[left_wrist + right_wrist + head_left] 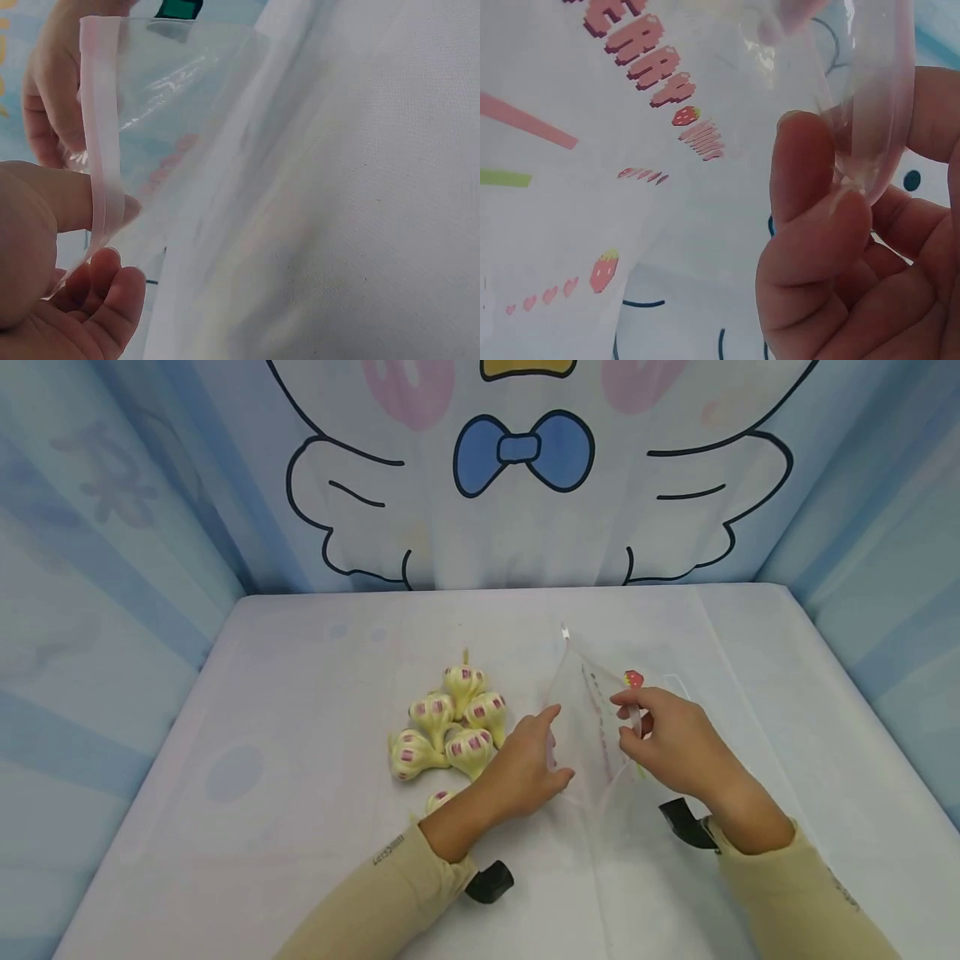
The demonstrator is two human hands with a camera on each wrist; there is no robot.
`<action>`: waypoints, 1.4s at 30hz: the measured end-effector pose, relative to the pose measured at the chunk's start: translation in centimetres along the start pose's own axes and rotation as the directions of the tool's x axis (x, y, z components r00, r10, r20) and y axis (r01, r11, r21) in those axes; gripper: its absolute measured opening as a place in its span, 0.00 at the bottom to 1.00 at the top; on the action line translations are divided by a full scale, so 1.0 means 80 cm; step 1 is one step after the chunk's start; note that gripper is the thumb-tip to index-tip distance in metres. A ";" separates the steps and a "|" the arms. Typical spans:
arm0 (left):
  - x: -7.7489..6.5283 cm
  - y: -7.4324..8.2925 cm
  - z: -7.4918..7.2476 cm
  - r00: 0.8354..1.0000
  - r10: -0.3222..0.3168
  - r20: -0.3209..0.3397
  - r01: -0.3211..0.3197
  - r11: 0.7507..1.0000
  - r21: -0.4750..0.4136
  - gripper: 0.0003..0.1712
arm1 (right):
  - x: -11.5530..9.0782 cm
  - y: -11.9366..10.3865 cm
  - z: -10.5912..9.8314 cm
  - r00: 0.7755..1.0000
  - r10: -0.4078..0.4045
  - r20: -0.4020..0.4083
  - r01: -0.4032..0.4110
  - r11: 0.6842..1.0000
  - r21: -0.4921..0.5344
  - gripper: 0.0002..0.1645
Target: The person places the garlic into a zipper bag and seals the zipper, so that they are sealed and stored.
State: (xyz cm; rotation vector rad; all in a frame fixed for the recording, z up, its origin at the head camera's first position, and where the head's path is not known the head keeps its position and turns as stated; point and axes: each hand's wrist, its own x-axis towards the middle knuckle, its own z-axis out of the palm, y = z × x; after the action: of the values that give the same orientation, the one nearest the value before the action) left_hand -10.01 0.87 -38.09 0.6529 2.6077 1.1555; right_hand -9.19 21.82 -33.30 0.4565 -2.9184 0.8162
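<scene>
I log: clear bag (pixel 592 735), centre-right of frame; left hand (pixel 525 770), fingers curled about its rim; right hand (pixel 667 735), fingertips pinching it; garlic bulbs (pixel 433 715), centre.

The white table (pixel 300 693) before me, its far corners rounded, carries a bunch of yellowish garlic bulbs (pixel 432 714) left of its middle, the nearest partly hidden by my left arm (pixel 450 839).

Clear, pink-edged, strawberry-printed bag (pixel 583 735)
</scene>
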 end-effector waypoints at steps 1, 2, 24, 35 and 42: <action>0.000 -0.001 0.000 1.000 -0.005 0.002 0.005 1.000 -0.002 0.46 | -0.001 0.002 -0.002 1.000 -0.007 -0.023 0.007 1.000 -0.003 0.20; 0.000 -0.001 0.000 1.000 -0.008 0.005 0.008 1.000 -0.007 0.46 | -0.002 0.004 -0.004 0.999 -0.016 -0.047 0.016 1.000 -0.006 0.20; -0.002 -0.002 -0.009 0.999 -0.027 0.020 0.027 1.000 -0.009 0.41 | -0.009 0.019 -0.039 0.988 -0.031 -0.151 0.028 0.999 -0.027 0.26; -0.001 -0.003 -0.011 0.997 0.053 0.056 -0.053 0.999 0.002 0.41 | -0.007 0.026 -0.041 0.995 -0.026 -0.101 0.027 0.999 0.016 0.28; 0.000 -0.001 -0.013 0.996 -0.009 0.086 0.008 1.000 0.008 0.44 | -0.007 0.024 -0.048 0.996 -0.054 -0.074 0.056 0.998 0.032 0.27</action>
State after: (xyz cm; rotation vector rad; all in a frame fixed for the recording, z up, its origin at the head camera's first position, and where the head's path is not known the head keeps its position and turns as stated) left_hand -10.45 0.14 -37.47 0.6768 2.5423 1.0899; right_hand -9.22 25.48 -31.08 0.4968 -2.8162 0.8584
